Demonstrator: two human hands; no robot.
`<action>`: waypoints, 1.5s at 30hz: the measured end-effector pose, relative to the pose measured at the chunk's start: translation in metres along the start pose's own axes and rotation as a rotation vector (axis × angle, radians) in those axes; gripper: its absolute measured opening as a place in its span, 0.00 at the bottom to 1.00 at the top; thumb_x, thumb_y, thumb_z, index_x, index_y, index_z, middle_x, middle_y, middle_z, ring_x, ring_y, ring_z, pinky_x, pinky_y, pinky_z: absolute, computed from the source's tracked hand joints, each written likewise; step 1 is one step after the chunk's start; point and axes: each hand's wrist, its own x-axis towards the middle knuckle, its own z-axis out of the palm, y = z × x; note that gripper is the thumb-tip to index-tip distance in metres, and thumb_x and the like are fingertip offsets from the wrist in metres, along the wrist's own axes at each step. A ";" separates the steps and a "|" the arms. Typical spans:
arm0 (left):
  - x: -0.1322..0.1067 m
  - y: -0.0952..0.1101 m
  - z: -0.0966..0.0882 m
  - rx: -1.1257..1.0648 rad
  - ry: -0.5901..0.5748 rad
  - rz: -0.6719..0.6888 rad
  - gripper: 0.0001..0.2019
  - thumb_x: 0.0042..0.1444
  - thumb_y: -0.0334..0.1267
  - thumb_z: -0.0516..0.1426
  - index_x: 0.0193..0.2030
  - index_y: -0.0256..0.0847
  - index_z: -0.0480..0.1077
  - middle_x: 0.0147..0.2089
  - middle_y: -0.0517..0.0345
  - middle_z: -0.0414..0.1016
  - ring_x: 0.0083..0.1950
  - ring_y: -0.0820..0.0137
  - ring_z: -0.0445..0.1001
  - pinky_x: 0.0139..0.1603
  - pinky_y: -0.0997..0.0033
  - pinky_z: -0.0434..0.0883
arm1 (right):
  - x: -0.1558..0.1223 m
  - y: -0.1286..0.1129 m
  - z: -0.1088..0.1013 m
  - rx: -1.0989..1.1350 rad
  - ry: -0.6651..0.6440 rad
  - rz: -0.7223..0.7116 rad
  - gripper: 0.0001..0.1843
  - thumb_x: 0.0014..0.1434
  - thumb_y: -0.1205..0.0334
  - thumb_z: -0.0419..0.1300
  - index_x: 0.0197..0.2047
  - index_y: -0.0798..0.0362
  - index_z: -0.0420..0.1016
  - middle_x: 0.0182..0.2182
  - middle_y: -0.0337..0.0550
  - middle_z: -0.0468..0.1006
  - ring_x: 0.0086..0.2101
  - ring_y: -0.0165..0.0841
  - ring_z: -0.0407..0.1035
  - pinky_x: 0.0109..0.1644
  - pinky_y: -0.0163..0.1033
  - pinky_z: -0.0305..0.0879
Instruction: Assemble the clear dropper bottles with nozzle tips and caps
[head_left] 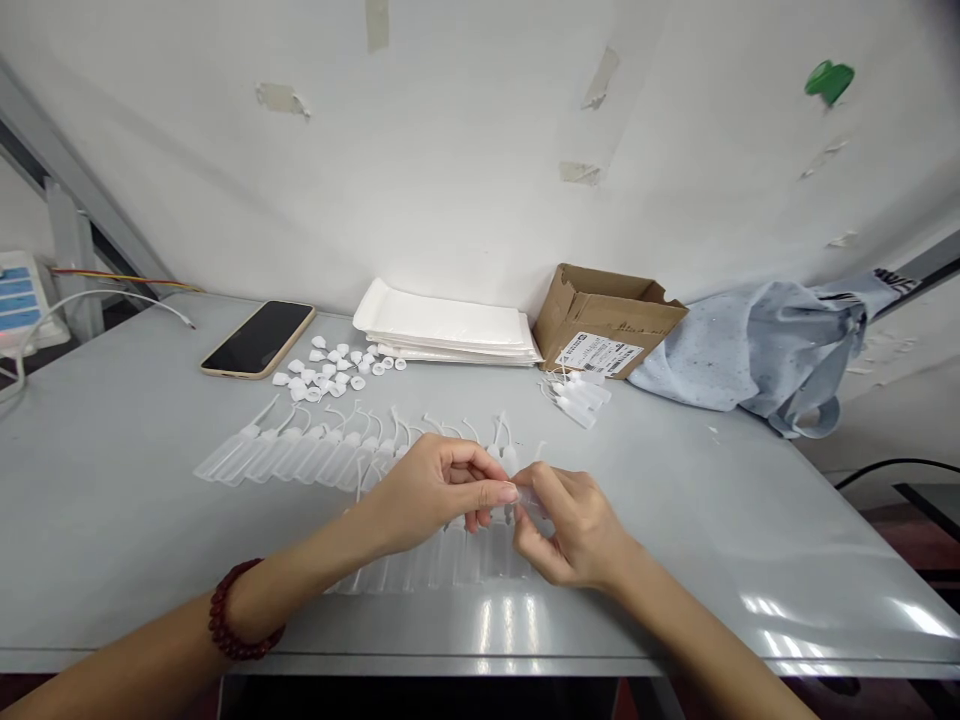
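Note:
A small translucent plastic bottle [531,500] is between my two hands, largely covered by the fingers. My right hand [574,520] is closed on its body in a pinch. The thumb and fingers of my left hand [439,490] pinch at its left end; the exact part there is hidden. Behind and under my hands, similar plastic bottles [300,455] with thin, curved white tips lie side by side in a row. A second row of bottles [420,565] lies nearer the table's front edge, partly covered by my left hand and forearm.
Loose white caps [330,372] are scattered beside a phone [259,340]. A stack of white envelopes [450,320] and an open cardboard box [600,325] stand against the wall. Several bottles [577,398] lie before the box. Light-blue cloth [720,345] is at right, a white cable [112,293] at left.

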 end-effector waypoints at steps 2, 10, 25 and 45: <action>0.000 -0.001 0.001 -0.012 -0.002 0.001 0.09 0.52 0.41 0.62 0.32 0.36 0.75 0.21 0.62 0.72 0.24 0.75 0.70 0.27 0.76 0.70 | 0.001 0.001 0.000 0.007 0.009 0.000 0.06 0.51 0.71 0.48 0.32 0.50 0.57 0.18 0.34 0.61 0.16 0.29 0.54 0.17 0.33 0.49; -0.001 0.000 0.002 -0.013 0.003 0.004 0.08 0.52 0.40 0.62 0.32 0.36 0.76 0.21 0.61 0.72 0.24 0.75 0.71 0.27 0.77 0.71 | 0.003 0.001 -0.002 0.022 0.017 -0.006 0.05 0.53 0.71 0.47 0.32 0.50 0.58 0.18 0.33 0.60 0.17 0.28 0.53 0.18 0.33 0.47; -0.006 0.000 0.007 0.244 0.101 0.284 0.04 0.53 0.33 0.59 0.33 0.38 0.76 0.32 0.57 0.74 0.31 0.73 0.72 0.32 0.75 0.72 | 0.002 -0.006 -0.003 0.428 -0.072 0.360 0.09 0.54 0.68 0.48 0.38 0.49 0.53 0.17 0.25 0.51 0.16 0.25 0.46 0.21 0.31 0.43; -0.003 0.006 0.001 -0.026 0.087 0.035 0.07 0.51 0.40 0.63 0.34 0.38 0.75 0.26 0.61 0.74 0.29 0.74 0.73 0.32 0.76 0.72 | -0.001 -0.009 0.003 0.182 0.172 0.161 0.10 0.54 0.70 0.50 0.38 0.49 0.55 0.20 0.29 0.56 0.14 0.23 0.46 0.18 0.31 0.43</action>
